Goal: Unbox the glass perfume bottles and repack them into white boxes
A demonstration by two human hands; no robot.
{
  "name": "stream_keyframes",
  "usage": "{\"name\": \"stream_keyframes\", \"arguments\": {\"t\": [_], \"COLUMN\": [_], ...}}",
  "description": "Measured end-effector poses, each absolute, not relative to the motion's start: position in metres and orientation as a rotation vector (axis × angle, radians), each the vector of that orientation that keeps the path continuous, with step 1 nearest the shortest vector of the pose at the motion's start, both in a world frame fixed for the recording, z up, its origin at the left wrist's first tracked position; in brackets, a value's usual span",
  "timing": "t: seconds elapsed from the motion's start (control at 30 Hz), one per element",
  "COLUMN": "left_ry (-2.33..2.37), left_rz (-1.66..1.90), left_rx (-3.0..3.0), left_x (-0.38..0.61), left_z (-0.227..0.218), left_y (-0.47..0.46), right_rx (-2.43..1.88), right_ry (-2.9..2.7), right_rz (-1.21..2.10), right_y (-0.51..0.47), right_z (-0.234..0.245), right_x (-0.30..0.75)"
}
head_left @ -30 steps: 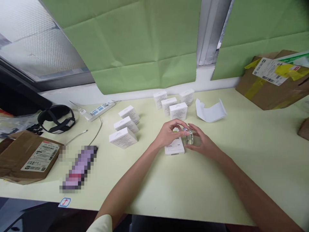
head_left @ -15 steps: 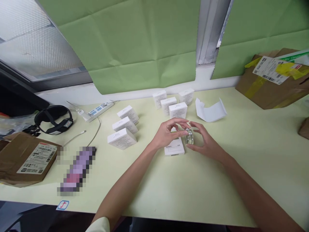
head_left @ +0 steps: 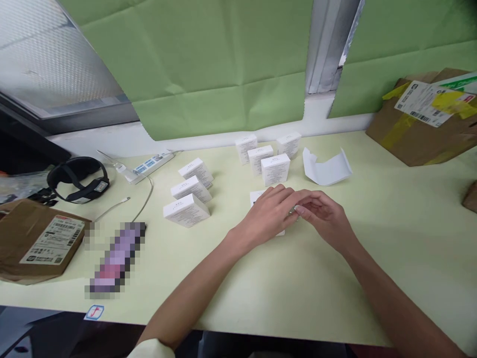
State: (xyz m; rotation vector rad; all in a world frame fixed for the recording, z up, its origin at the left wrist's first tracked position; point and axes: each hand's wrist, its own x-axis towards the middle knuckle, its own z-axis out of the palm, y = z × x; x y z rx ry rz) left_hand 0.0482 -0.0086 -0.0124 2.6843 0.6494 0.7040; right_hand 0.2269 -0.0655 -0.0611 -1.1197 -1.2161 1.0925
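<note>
Between my two hands is a small clear glass bottle, mostly hidden by the fingers. My left hand lies over it from the left, palm down, fingers curled around it. From the right, my right hand closes on the bottle, its thumb and fingers bent against it and meeting the left fingers. Below and behind my left hand lies a flat white box, of which only the edges show.
Several small white boxes stand at left and behind the hands. An opened white carton sheet lies right of them. Cardboard boxes sit at left and far right. A phone, headset and power strip are at left.
My left hand has turned palm down over the bottle, covering it and much of the flat white box. My right fingers have closed in, and the view has shifted slightly.
</note>
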Motion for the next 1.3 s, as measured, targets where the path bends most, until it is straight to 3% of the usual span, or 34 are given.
{"name": "stream_keyframes", "arguments": {"t": [0.3,0.57,0.7,0.83,1.3], "left_ry": [0.554,0.536,0.610,0.580,0.908], "left_rz": [0.763,0.768,0.576,0.373,0.361], "left_rx": [2.422,2.346,2.241,2.231,2.268], "left_x": [0.045,0.043,0.037,0.036,0.051], "left_z": [-0.010,-0.015,-0.025,-0.039,-0.043], "left_y": [-0.004,0.001,0.013,0.023,-0.002], "right_rx": [-0.941,-0.993,-1.059,-1.051,-1.281], "right_ry": [-1.013,-1.063,-1.090,-1.126,-1.145], "right_rz": [1.411,1.240,1.097,1.152,1.148], "right_y": [-0.061,-0.058,-0.053,-0.051,-0.047], "right_z": [-0.064,-0.070,-0.077,-0.076,-0.088], "right_x": [0.241,0.245,0.253,0.262,0.271]}}
